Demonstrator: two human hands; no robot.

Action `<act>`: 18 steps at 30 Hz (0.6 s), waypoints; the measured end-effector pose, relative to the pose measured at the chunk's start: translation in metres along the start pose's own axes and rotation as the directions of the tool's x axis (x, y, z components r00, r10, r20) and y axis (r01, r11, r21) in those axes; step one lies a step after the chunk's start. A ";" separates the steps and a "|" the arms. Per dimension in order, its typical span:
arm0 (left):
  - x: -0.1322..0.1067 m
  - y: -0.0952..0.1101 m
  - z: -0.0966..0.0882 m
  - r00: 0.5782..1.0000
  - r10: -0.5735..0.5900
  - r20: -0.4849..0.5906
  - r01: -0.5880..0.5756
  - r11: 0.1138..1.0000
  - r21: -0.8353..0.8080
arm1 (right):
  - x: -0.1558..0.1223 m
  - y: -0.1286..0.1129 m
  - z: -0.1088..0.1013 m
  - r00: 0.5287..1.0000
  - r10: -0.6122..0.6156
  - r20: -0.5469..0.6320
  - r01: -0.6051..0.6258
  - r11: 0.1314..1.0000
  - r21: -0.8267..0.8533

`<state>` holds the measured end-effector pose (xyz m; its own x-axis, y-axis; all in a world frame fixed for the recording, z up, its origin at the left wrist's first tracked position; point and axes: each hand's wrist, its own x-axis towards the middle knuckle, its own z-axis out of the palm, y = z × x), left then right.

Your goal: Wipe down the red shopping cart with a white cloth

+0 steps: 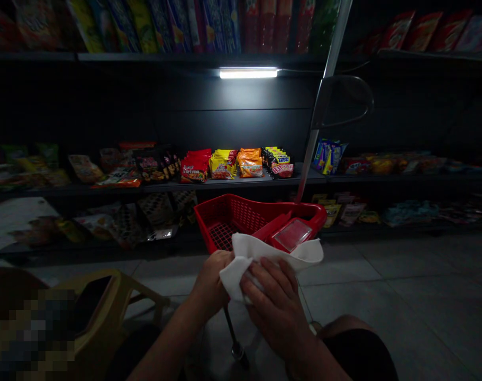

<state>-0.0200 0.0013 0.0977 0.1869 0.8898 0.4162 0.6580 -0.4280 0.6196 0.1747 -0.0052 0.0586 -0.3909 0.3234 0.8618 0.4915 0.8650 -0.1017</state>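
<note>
Firmly, the left hand (212, 278) clenches a white cloth (273, 255) while the right hand (273, 309) grips it from above.

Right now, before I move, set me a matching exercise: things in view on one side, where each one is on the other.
Things:
1. white cloth
2. red shopping basket
3. lit light bar
4. yellow plastic chair

Places:
A. low at the left of the view
B. under the upper shelf
C. between the left hand and right hand
D. just beyond the hands

Pairs: 1-C, 2-D, 3-B, 4-A

Grocery shop, dark metal shelves (241, 184), packaged instant noodles (236, 164), red shopping basket (241, 200)
</note>
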 end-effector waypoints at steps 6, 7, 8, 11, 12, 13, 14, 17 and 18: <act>-0.006 -0.011 -0.010 0.996 0.073 -0.055 -0.076 0.996 -0.051 | 0.016 0.099 -0.022 0.998 0.031 0.062 -0.027 0.997 -0.067; -0.007 -0.012 -0.012 0.995 0.080 -0.065 -0.085 0.994 -0.072 | 0.017 0.121 -0.027 0.995 0.097 0.037 -0.094 0.993 -0.070; -0.008 -0.014 -0.014 0.993 0.087 -0.082 -0.095 0.991 -0.094 | 0.017 0.138 -0.031 0.989 0.150 0.008 -0.149 0.987 -0.067; -0.013 -0.020 -0.016 0.986 0.093 -0.140 -0.113 0.983 -0.142 | 0.019 0.148 -0.032 0.972 0.228 -0.059 -0.232 0.971 -0.062; -0.014 -0.022 -0.016 0.984 0.089 -0.154 -0.113 0.982 -0.151 | 0.020 0.134 -0.029 0.973 0.220 -0.073 -0.225 0.972 -0.068; -0.015 -0.023 -0.015 0.983 0.082 -0.163 -0.108 0.982 -0.157 | 0.021 0.114 -0.024 0.977 0.197 -0.076 -0.203 0.976 -0.076; -0.015 -0.024 -0.015 0.983 0.072 -0.168 -0.099 0.982 -0.160 | 0.022 0.089 -0.019 0.986 0.155 -0.069 -0.160 0.983 -0.086; -0.016 -0.025 -0.014 0.986 0.037 -0.165 -0.060 0.988 -0.140 | 0.023 0.010 -0.001 0.997 -0.017 0.079 0.020 0.999 -0.046; -0.016 -0.026 -0.015 0.987 0.031 -0.161 -0.052 0.990 -0.131 | 0.023 -0.009 0.003 0.993 -0.064 0.100 0.067 0.997 -0.036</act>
<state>-0.0506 -0.0045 0.0848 0.0875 0.8392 0.5367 0.5464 -0.4909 0.6786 0.1589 -0.0043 0.0781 -0.4968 0.3043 0.8128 0.4914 0.8706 -0.0256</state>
